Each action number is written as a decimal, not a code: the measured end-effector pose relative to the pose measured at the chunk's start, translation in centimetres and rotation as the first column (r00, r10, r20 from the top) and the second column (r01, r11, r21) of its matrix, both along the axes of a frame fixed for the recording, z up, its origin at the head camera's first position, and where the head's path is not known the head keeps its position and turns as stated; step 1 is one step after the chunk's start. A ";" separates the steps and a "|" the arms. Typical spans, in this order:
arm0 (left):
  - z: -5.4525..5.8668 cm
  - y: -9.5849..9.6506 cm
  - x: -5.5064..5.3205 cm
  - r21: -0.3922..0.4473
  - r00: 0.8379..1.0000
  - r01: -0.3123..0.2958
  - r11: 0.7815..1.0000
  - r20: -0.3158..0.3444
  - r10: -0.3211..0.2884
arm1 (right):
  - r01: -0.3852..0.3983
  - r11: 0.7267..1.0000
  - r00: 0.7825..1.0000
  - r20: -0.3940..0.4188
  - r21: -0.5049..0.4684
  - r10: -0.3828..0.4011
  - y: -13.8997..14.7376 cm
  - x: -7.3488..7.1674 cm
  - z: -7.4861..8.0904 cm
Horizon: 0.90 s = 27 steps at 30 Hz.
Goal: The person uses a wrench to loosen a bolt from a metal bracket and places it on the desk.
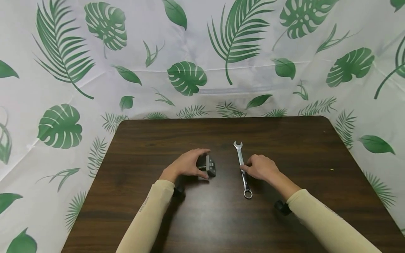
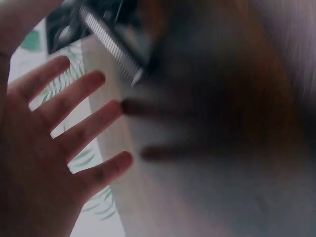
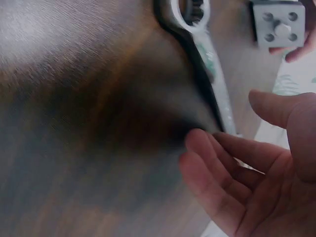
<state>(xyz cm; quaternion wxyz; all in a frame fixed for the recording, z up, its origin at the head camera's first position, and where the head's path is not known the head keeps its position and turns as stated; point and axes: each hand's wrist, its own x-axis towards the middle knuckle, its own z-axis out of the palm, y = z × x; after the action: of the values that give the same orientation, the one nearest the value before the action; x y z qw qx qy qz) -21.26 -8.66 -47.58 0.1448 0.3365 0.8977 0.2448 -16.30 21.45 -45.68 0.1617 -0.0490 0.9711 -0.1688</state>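
A silver combination wrench (image 1: pixel 241 163) lies on the table, its open end pointing away and its ring end nearer. Beside its shaft is my right hand (image 1: pixel 262 167). The right wrist view shows that hand's fingers (image 3: pixel 217 180) loosely bent at the wrench (image 3: pixel 213 74), the thumb standing apart. To the left sits a small metal block (image 1: pixel 211 166). Its square face (image 3: pixel 279 24) has corner holes and a hex bolt head (image 3: pixel 282 30) in the middle. My left hand (image 1: pixel 189 163) spreads around the block; its straight fingers (image 2: pixel 89 128) show near the threaded bolt (image 2: pixel 111 44).
Both things lie near the middle of a dark wood-grain table (image 1: pixel 284 137). A white cloth with green leaves (image 1: pixel 186 79) hangs behind and at the sides. A tiny yellow speck (image 1: pixel 332 169) lies at the table's right. Each wrist wears a dark device (image 1: pixel 282 207) under a cream sleeve.
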 end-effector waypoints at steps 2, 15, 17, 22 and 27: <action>-0.6 0.5 0.4 0.015 0.999 -0.030 0.999 -0.023 0.030 | 0.004 1.000 1.000 -0.014 0.001 -0.004 -0.2 0.0 -0.4; -2.1 1.8 1.3 0.057 0.986 -0.108 0.992 -0.123 0.115 | 0.048 0.994 0.979 -0.202 0.102 -0.026 -1.4 -0.4 -2.2; -2.3 1.9 1.4 0.061 0.985 -0.116 0.991 -0.124 0.123 | 0.043 0.993 0.974 -0.226 0.113 -0.017 -1.7 -0.5 -2.2; -2.6 2.0 1.6 0.081 0.984 -0.123 0.989 -0.121 0.132 | 0.042 0.993 0.970 -0.244 0.113 -0.014 -2.0 -0.5 -2.3; -3.1 2.2 1.8 0.124 0.979 -0.135 0.983 -0.133 0.151 | 0.028 0.993 0.969 -0.246 0.117 0.002 -2.1 -0.6 -2.3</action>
<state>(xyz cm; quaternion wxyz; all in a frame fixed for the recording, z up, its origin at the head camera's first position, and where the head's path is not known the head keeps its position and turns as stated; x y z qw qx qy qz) -19.49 -6.50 -50.63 0.0429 0.2954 0.9121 0.2812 -16.86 19.37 -48.01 0.0417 -0.0534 0.9923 -0.1039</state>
